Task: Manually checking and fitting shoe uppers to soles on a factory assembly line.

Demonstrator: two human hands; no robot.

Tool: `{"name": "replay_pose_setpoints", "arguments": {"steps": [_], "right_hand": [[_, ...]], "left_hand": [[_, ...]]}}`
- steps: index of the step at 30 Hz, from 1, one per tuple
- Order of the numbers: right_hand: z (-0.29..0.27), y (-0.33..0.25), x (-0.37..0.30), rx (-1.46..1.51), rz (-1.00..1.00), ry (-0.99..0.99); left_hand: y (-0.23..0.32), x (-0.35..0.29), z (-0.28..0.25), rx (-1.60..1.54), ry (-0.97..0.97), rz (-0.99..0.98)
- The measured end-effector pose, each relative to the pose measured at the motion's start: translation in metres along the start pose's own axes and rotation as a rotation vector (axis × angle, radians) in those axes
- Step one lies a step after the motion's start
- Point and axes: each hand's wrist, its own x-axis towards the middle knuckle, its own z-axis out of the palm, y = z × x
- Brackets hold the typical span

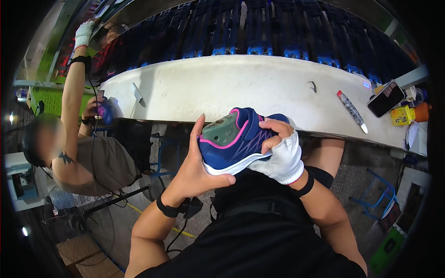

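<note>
Between my two hands is a navy blue sneaker (227,157) with a white sole, pink collar trim and purple crossed lines on its side. A green shoe last (221,131) fills its opening. My bare left hand (197,169) cups the heel end, thumb along the sole and fingers up behind the heel. My right hand (282,155), in a white glove that leaves fingertips bare, grips the shoe's side and strap near the toe. The sneaker is held above the near edge of the white worktable (199,88). Its far side is hidden.
A knife with a patterned handle (353,111), a phone (386,98) and a yellow box (402,115) lie at the table's right. Another blade (138,95) lies at the left. Beyond runs a dark rack (259,28). A co-worker (92,157) sits left, holding a blue shoe (104,111).
</note>
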Motion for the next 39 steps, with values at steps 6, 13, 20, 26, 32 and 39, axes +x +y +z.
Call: {"name": "replay_pose_setpoints", "arguments": {"steps": [6, 13, 20, 26, 32, 39], "right_hand": [[0.006, 0.000, 0.002, -0.042, -0.027, 0.011], [0.011, -0.001, 0.005, -0.072, -0.058, -0.017], [0.010, 0.001, -0.011, -0.061, -0.069, -0.039], [0.000, 0.010, -0.007, -0.022, -0.081, 0.004], [-0.023, 0.029, -0.014, 0.203, -0.060, -0.057], [-0.023, 0.037, -0.025, 0.232, -0.049, -0.037]], "left_hand": [[-0.003, 0.005, -0.010, -0.184, -0.044, -0.055], [-0.014, 0.003, -0.009, -0.268, -0.012, -0.094], [-0.007, -0.011, 0.007, -0.161, 0.060, -0.164], [-0.003, -0.007, -0.001, -0.210, -0.029, -0.086], [0.002, 0.024, -0.004, -0.242, -0.458, -0.010], [0.017, 0.036, 0.000, 0.124, -0.470, 0.027]]}}
